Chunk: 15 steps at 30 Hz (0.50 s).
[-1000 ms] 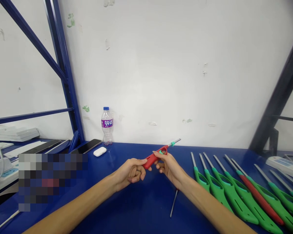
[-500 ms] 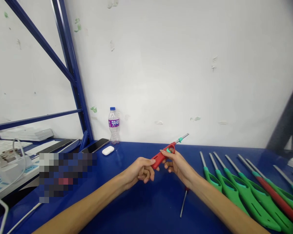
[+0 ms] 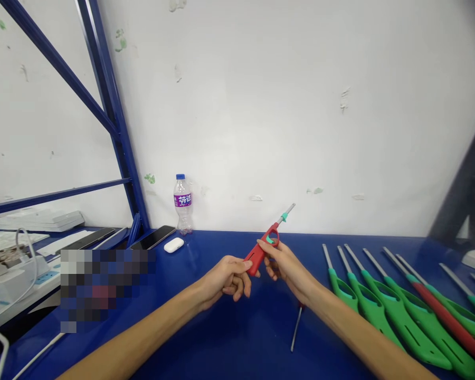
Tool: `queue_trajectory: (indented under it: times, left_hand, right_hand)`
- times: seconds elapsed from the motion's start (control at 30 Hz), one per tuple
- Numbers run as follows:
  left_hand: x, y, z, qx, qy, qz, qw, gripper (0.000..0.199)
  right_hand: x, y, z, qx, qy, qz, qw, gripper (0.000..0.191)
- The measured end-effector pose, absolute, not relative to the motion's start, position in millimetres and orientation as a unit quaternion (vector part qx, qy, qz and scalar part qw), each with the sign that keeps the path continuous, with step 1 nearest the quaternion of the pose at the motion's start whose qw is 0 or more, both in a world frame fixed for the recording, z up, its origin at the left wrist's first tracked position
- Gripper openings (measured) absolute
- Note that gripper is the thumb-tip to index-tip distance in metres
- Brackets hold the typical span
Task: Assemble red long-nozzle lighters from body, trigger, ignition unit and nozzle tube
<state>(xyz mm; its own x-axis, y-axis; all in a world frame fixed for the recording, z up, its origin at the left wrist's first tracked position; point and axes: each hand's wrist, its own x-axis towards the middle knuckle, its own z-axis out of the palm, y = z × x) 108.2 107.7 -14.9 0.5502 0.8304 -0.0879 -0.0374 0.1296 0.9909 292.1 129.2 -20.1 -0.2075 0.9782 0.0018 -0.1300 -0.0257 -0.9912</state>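
Note:
Both hands hold one red utility lighter (image 3: 255, 258) above the blue table. Its metal nozzle points up and to the right and carries a small teal collar (image 3: 284, 217); a teal trigger (image 3: 269, 240) shows inside the guard. My left hand (image 3: 233, 275) pinches the handle's lower end between thumb and fingers. My right hand (image 3: 279, 259) grips the upper body just below the trigger guard. Under my right wrist a screwdriver (image 3: 296, 330) lies on the table, its handle mostly hidden by the arm.
Several green lighters (image 3: 396, 311) and a red one (image 3: 447, 316) lie in a row at right. A plastic bottle (image 3: 183, 206), white earbud case (image 3: 173, 245) and phone (image 3: 153, 237) stand or lie at the back left. A power strip (image 3: 43, 277) with chargers is at far left.
The lighter has tilted more steeply, its nozzle tip swinging up and left. Both hands keep their hold on it. The view has shifted slightly.

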Motion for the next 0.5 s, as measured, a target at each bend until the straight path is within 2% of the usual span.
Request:
queue_trajectory:
  times: [0.5]
  left_hand:
    - [109.5, 106.0, -18.9, 0.576, 0.335, 0.338, 0.664, 0.048]
  right_hand:
    - [290.2, 128.2, -20.1, -0.383, -0.507, 0.62, 0.459, 0.046]
